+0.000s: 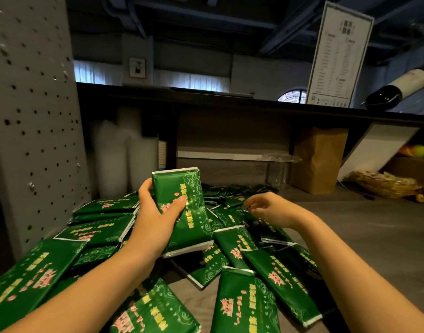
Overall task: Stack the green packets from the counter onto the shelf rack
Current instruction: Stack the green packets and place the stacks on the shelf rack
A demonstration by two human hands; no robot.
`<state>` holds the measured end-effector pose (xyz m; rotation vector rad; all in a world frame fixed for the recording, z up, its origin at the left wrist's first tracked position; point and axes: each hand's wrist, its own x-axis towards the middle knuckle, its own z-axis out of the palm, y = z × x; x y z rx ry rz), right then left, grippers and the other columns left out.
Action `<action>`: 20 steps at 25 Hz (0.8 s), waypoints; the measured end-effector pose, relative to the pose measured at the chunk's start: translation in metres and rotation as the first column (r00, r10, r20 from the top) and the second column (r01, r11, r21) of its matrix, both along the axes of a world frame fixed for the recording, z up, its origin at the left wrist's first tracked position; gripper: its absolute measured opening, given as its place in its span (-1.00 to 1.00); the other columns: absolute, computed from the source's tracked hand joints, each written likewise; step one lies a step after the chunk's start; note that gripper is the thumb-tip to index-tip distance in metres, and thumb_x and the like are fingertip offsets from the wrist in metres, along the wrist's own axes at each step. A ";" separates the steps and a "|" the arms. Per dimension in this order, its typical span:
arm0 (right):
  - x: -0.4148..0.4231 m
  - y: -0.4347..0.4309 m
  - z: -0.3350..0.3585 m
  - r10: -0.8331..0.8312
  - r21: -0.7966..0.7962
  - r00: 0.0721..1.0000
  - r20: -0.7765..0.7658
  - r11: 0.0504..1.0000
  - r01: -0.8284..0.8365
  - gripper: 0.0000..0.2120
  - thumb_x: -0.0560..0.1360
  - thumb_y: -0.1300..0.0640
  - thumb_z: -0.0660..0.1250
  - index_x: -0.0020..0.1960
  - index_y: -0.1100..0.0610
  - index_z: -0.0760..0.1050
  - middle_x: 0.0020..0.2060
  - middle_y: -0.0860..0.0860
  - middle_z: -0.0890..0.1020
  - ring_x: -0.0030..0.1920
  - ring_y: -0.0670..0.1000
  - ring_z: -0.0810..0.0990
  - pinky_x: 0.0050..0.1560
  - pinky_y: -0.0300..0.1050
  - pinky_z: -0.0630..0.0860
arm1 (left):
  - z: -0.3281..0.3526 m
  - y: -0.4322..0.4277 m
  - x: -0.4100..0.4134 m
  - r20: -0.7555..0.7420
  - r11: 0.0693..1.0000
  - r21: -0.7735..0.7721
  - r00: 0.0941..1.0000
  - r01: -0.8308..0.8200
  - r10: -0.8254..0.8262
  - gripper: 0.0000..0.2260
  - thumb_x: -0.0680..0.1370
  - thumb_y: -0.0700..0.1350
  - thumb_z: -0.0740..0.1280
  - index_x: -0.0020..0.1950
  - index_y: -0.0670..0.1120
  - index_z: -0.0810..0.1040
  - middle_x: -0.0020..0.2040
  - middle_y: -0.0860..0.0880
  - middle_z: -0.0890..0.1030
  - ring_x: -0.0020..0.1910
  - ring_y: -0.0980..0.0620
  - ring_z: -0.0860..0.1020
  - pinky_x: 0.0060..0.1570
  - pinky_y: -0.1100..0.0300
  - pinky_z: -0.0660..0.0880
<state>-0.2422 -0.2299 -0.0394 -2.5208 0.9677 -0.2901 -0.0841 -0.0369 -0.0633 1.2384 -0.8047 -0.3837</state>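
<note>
Several green packets (244, 306) with pink and yellow print lie in a loose heap on the grey counter (365, 236). My left hand (155, 212) grips a stack of green packets (189, 212) upright above the heap, thumb across the front and fingers behind. My right hand (268, 207) hovers palm-down over the far side of the heap, fingers loosely curled, holding nothing. The grey perforated side panel of the shelf rack (35, 121) stands at the left.
A dark raised ledge (254, 102) runs across behind the counter, carrying a standing menu card (338, 56) and a lying wine bottle (398, 90). Under it stand white cup stacks (124, 157), a brown paper bag (319, 159), clear glassware (278, 169) and yellow snack packets (384, 186).
</note>
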 end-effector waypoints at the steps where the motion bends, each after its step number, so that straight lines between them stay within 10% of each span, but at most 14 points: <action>1: -0.002 -0.007 -0.004 -0.093 -0.081 0.995 -0.025 0.993 0.090 -0.64 0.59 0.11 0.19 0.39 0.09 0.37 0.32 0.09 0.48 0.27 0.08 0.48 0.29 0.02 0.42 | 0.001 0.000 0.001 -0.006 1.000 -0.004 1.000 -0.012 0.012 -0.44 0.55 -0.17 0.31 0.45 0.05 0.11 0.00 0.13 0.51 -0.14 0.20 0.55 -0.37 0.37 0.45; 5: -0.007 -0.015 -0.014 -0.336 -0.153 0.888 -0.316 0.941 0.302 -0.32 0.52 -0.26 0.18 0.49 0.11 0.17 0.44 0.12 0.32 0.38 0.17 0.35 0.34 0.10 0.35 | -0.001 -0.001 0.001 -0.028 1.000 0.012 0.999 -0.018 0.018 -0.45 0.54 -0.15 0.32 0.44 0.08 0.13 0.07 0.05 0.54 -0.10 0.15 0.56 -0.29 0.28 0.45; 14: 0.006 0.007 -0.013 -0.155 0.154 0.988 0.009 0.976 0.152 -0.16 0.45 0.02 0.43 0.55 0.06 -0.02 0.46 0.15 0.27 0.42 0.14 0.30 0.37 -0.02 0.28 | -0.002 0.000 0.002 -0.042 1.000 0.029 0.999 0.002 -0.001 -0.44 0.53 -0.15 0.33 0.44 0.07 0.14 0.05 0.09 0.53 -0.08 0.11 0.57 -0.31 0.27 0.48; 20: 0.006 0.016 0.001 -0.198 0.032 0.973 0.122 0.980 0.196 -0.17 0.42 0.09 0.47 0.53 0.13 0.07 0.43 0.14 0.32 0.37 0.11 0.37 0.27 -0.08 0.38 | 0.002 0.003 0.000 -0.028 1.000 0.023 0.999 0.016 -0.015 -0.46 0.52 -0.19 0.35 0.43 0.07 0.23 0.10 0.04 0.56 0.01 0.04 0.59 -0.14 0.14 0.54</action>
